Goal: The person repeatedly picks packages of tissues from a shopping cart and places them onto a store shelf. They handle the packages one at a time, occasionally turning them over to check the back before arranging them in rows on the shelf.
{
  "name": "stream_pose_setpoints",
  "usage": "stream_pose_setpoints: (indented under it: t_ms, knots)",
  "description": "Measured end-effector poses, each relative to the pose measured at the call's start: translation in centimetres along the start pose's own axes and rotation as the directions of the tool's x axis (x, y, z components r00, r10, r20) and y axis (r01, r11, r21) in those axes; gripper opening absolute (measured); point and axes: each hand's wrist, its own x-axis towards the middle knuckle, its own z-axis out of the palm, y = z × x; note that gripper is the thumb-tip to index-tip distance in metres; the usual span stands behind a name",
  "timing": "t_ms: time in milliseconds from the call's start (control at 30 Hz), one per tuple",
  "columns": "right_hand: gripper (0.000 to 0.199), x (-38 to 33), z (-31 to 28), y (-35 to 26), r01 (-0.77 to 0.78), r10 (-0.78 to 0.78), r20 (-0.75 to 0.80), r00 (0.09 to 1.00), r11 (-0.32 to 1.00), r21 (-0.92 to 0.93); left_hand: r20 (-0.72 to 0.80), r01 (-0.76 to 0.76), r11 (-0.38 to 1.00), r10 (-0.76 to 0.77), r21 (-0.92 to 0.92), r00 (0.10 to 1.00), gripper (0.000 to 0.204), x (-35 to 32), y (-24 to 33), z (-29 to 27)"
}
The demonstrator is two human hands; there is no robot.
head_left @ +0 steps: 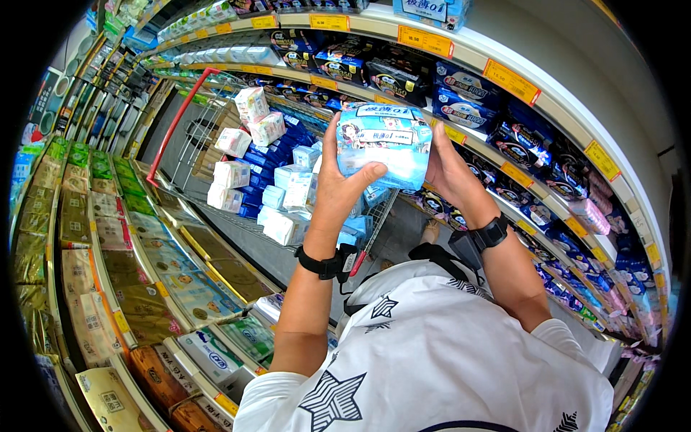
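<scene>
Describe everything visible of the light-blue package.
The light-blue package is a rounded block in glossy, plastic-looking wrap, printed with dark lettering and cartoon figures. It looks unopened and is held up, slightly tilted, before the shelves, between the left hand, thumb over its lower left, and the right hand.

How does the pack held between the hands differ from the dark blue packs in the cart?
Colour: the held pack is mostly light blue with a cartoon print, while the dark packs are deep blue.
Place: the held pack is raised between the left hand and right hand; the dark packs lie piled in the cart.
Number: there is one held pack, but several dark packs.
Both are blue packages.
</scene>
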Motion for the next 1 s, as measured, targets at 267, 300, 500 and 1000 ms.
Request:
stream_pose_setpoints:
  t_ms: [267, 300, 500, 1000]
  knots:
    - [0.103, -0.8, -0.4, -0.7, 0.040, -0.045, -0.018, 0.999, 0.975, -0.217, 0.014, 0.006, 1.000, -0.006, 0.004, 1.000, 0.104, 0.0, -0.8, 0.1]
    - [0.103, -0.8, -0.4, -0.9, 0.035, -0.041, -0.025, 0.999, 0.976, -0.213, 0.020, 0.013, 1.000, -0.014, 0.010, 1.000, 0.104, -0.1, -0.9, 0.1]
    - [0.108, -1.6, 0.3, -2.2, 0.088, -0.084, 0.028, 0.996, 0.969, -0.230, 0.022, -0.022, 0.998, 0.021, 0.052, 1.000, 0.099, -0.1, -0.5, 0.1]
    - [0.107, -2.0, -0.6, -4.1, 0.056, -0.062, -0.013, 0.998, 0.957, -0.286, 0.070, -0.147, 0.976, 0.137, 0.162, 0.988, 0.107, 0.8, 0.7, 0.8]
